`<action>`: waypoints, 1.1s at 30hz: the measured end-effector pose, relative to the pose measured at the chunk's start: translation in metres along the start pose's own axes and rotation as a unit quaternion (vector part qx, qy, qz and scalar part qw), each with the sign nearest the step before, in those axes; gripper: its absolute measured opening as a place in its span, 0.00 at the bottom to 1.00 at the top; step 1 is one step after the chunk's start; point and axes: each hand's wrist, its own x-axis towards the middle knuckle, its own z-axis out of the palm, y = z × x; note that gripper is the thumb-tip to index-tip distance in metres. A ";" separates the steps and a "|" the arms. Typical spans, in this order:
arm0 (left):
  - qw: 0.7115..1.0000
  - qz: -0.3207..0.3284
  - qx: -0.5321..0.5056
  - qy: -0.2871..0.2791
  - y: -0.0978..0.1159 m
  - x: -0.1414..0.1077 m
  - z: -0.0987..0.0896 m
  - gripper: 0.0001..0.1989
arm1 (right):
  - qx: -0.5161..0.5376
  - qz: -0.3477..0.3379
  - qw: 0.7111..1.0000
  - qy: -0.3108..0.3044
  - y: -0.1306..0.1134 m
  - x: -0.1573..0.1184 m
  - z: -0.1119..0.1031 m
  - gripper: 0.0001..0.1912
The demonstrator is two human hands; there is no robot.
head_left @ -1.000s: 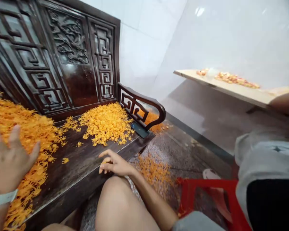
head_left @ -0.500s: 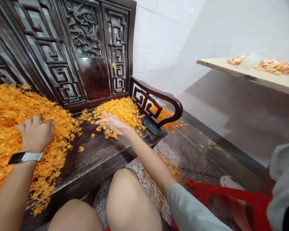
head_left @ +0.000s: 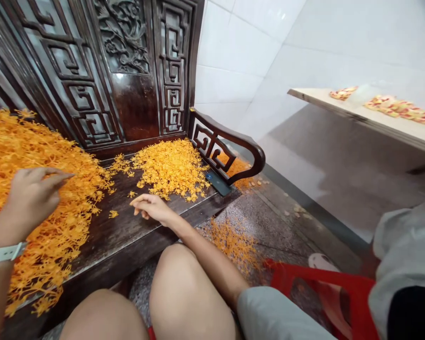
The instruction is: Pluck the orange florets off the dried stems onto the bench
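Hovering, left hand (head_left: 30, 203) over orange florets (head_left: 53, 250), right hand (head_left: 152, 210) beside a smaller heap (head_left: 170, 170)

The right hand (head_left: 152, 209) has drawn back from above the pile of orange florets (head_left: 170, 170) to just in front of it; the left hand (head_left: 30, 200) has slid leftward over the larger heap (head_left: 71, 203).

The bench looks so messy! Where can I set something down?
On the bench seat, bare dark wood lies between the big orange heap and the smaller heap, beside the right hand. The speckled floor is bare right of the orange scatter. The seat's left end is crowded, around the left hand.
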 end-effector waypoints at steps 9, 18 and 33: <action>0.981 -0.014 -0.114 0.159 0.077 -0.020 0.011 0.07 | -0.033 -0.157 0.987 -0.031 -0.022 0.027 0.028 0.41; 0.984 -0.015 -0.177 -0.033 0.077 -0.043 0.021 0.25 | -0.166 -0.219 0.959 -0.074 -0.044 0.054 0.046 0.14; 0.947 -0.253 -0.011 0.199 -0.008 -0.031 -0.003 0.59 | 0.176 -0.178 0.953 -0.170 -0.102 0.010 0.023 0.25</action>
